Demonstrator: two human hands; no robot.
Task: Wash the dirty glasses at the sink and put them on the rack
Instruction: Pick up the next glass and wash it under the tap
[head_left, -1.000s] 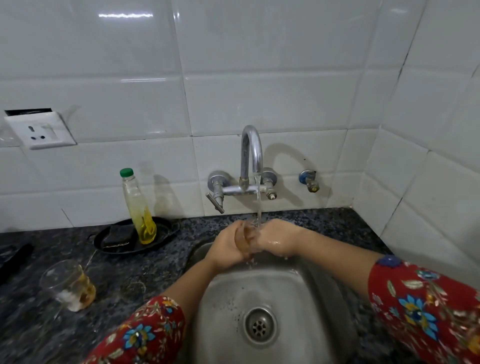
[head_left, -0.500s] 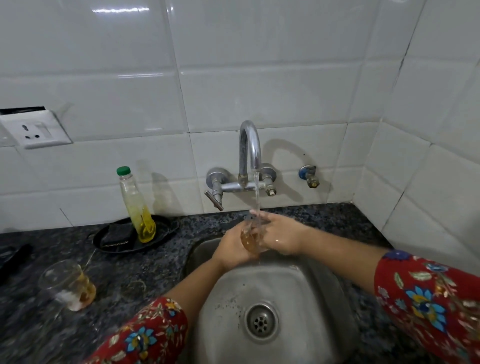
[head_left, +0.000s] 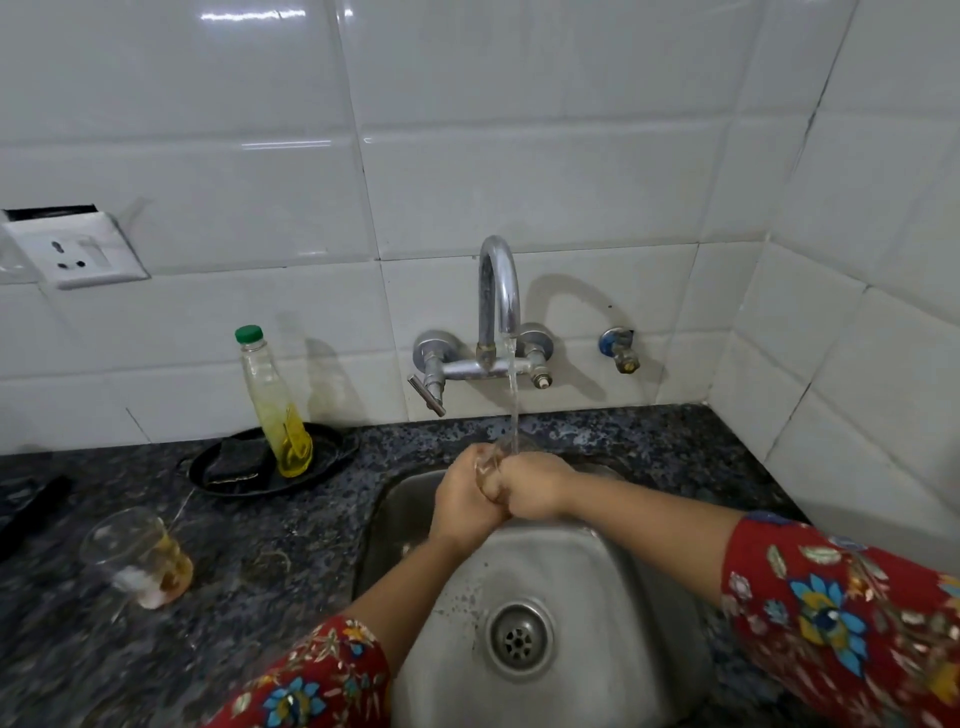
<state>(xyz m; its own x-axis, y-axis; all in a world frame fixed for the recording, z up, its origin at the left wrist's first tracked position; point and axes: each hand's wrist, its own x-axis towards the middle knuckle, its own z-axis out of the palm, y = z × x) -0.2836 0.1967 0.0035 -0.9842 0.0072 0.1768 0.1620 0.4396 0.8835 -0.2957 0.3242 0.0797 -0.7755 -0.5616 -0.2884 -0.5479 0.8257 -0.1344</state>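
Note:
A clear glass (head_left: 491, 462) sits between my two hands above the back of the steel sink (head_left: 613, 582), its mouth up under the running stream from the tap (head_left: 498, 291). My left hand (head_left: 465, 501) wraps it from the left and my right hand (head_left: 535, 488) grips it from the right; most of the glass is hidden by my fingers. A second glass (head_left: 137, 553) with brownish residue stands tilted-looking on the dark counter at the left. No rack is in view.
A black dish (head_left: 322, 457) behind the sink's left holds a dark scrub pad (head_left: 234, 460) and a green-capped bottle of yellow liquid (head_left: 275, 410). A wall socket (head_left: 75, 252) is at left. Tiled walls close in behind and on the right. A dark object (head_left: 31, 512) lies at far left.
The glass has been turned from lying sideways between my hands to mouth-up under the stream. My hands have drawn closer together around it.

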